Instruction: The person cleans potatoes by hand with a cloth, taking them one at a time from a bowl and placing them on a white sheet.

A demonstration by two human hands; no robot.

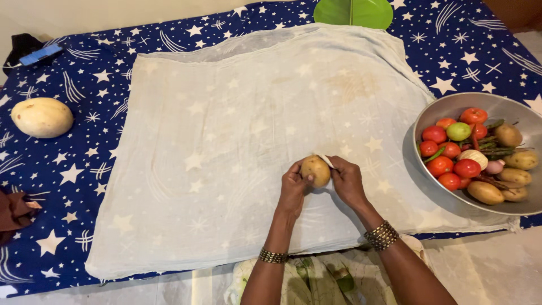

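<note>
At the far left a pale round melon-like gourd (42, 117) lies alone on the blue star-printed sheet (84, 186), untouched, and well apart from the hands. Over the middle of the sheet spreads a thin pale cloth (226, 141), and no peels or cut pieces show on it, so by the look of things the work on the vegetables has barely begun. Near the cloth's lower middle the left hand (293, 189) has its grip closed around a potato (315, 170), holding it just above the cloth. The potato's skin looks whole and brown; I cannot make out any peeled patch from this height. The right hand (347, 181) is closed on what seems to be a small peeler or knife (326, 161), its pale tip touching the potato's upper right side, though the tool is too small to name with certainty. Further right, a metal bowl (446, 107) sits at the cloth's edge, full of tomatoes (451, 164), more potatoes (485, 193), a green fruit and some long green pods, all whole. At the top edge a green banana leaf (353, 11) lies bare.
</note>
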